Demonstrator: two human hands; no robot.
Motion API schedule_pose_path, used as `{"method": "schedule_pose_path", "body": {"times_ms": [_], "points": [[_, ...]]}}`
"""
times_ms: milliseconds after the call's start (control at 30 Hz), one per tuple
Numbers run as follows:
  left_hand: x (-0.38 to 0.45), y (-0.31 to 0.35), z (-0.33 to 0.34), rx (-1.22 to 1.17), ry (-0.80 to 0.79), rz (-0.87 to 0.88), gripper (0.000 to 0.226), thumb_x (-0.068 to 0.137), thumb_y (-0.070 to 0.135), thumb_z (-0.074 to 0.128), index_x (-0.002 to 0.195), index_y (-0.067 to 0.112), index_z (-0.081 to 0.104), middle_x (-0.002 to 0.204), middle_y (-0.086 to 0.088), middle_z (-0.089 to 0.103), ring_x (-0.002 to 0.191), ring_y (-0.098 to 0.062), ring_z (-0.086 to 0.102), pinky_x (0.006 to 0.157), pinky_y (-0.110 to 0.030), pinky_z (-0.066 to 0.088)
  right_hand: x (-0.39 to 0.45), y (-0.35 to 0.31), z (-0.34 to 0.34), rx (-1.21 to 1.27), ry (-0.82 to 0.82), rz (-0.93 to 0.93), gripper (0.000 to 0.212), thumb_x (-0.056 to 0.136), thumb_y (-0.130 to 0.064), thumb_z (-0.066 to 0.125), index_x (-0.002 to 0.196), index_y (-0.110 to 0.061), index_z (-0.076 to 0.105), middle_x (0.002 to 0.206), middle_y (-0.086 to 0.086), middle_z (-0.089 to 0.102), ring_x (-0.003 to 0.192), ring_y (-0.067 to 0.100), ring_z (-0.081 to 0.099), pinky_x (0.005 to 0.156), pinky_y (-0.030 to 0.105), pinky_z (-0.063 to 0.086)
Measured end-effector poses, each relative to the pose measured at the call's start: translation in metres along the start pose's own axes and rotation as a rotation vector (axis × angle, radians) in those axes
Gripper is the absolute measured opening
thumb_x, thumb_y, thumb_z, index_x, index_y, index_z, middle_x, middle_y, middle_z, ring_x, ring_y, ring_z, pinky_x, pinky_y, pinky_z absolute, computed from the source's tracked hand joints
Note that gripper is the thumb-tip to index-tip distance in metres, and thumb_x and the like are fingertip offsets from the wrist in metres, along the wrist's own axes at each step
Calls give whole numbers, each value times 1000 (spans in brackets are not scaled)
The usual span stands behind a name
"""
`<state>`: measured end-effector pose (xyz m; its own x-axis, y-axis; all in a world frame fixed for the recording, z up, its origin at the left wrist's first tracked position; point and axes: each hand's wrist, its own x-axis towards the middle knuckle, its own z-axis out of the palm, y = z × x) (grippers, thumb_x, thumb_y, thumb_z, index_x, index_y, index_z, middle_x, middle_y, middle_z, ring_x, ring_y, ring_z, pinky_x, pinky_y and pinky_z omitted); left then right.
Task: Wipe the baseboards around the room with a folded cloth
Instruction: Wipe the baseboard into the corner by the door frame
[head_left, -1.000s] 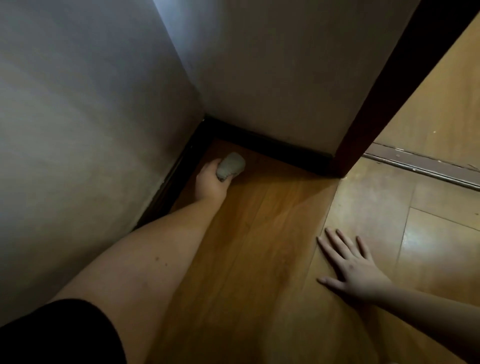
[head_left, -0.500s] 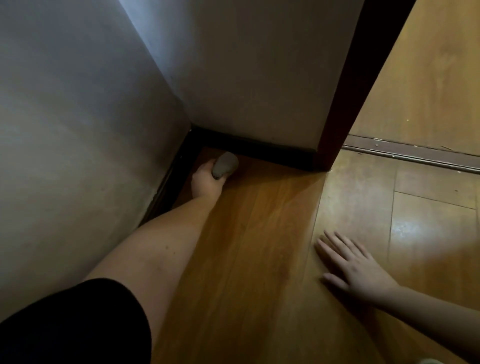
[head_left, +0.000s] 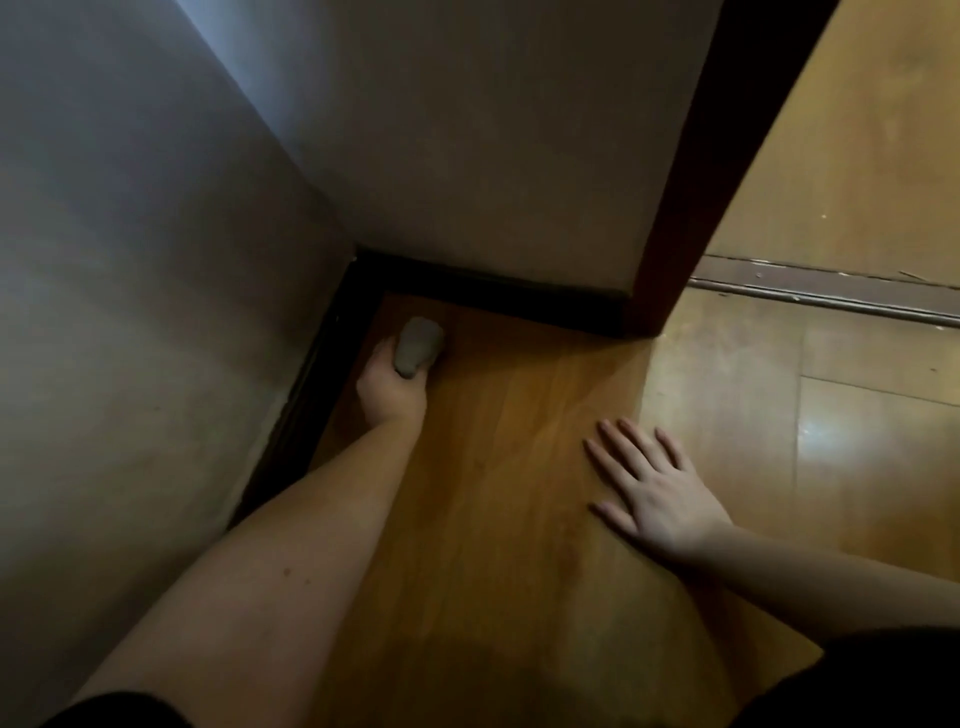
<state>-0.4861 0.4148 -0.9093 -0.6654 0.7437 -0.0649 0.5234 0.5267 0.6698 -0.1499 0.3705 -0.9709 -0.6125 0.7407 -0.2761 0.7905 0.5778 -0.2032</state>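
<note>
Your left hand (head_left: 390, 387) reaches into the corner where the two walls meet, its fingers (head_left: 387, 349) wrapped around the grey cloth (head_left: 417, 344), which is bunched into a rounded wad. The cloth sits low over the floor (head_left: 498, 467) just short of the corner, beside the dark baseboard (head_left: 306, 384) that runs along the left wall (head_left: 130, 312). You cannot tell from here whether the cloth touches that baseboard or the floor; the corner is in deep shadow.

A second stretch of baseboard (head_left: 498, 296) runs from the corner along the far wall (head_left: 467, 156) and ends at a dark red-brown door frame (head_left: 691, 208). Past the frame, away from the corner, a metal threshold strip (head_left: 831, 291) crosses the doorway, with paler, shinier floor on both sides of it.

Your right hand (head_left: 654, 488) lies palm down on the floor, well apart from the corner, fingers (head_left: 618, 447) spread wide and holding nothing. It rests near the line where the darker boards meet the glossy ones.

Your left forearm crosses the boards between you and the corner, close along the left baseboard and hiding part of its lower run. Dark sleeves (head_left: 130, 712) show at the bottom edges.
</note>
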Motion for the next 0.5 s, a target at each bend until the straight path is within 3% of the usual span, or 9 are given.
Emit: {"method": "schedule_pose_path", "body": {"times_ms": [133, 333, 500], "points": [[26, 3, 3, -52, 62, -128, 52, 91, 22, 67, 141, 22, 53, 136, -6, 59, 127, -25, 52, 109, -34, 39, 1, 4, 3, -39, 29, -50, 79, 95, -74, 24, 158, -28, 11, 164, 3, 16, 152, 27, 7, 117, 52, 9], [68, 18, 6, -71, 177, -241, 40, 94, 27, 59, 134, 27, 58, 125, -6, 64, 114, -26, 59, 91, -30, 44, 1, 5, 3, -38, 70, -77, 80, 95, -73, 27, 158, -26, 14, 163, 4, 20, 151, 25, 9, 114, 54, 15], [74, 39, 26, -21, 120, -296, 35, 97, 24, 54, 132, 23, 60, 122, -10, 65, 110, -28, 61, 86, -34, 48, 0, 3, -1, -30, 93, -89, 79, 95, -72, 28, 156, -23, 23, 161, 6, 24, 149, 27, 15, 112, 53, 16]]}}
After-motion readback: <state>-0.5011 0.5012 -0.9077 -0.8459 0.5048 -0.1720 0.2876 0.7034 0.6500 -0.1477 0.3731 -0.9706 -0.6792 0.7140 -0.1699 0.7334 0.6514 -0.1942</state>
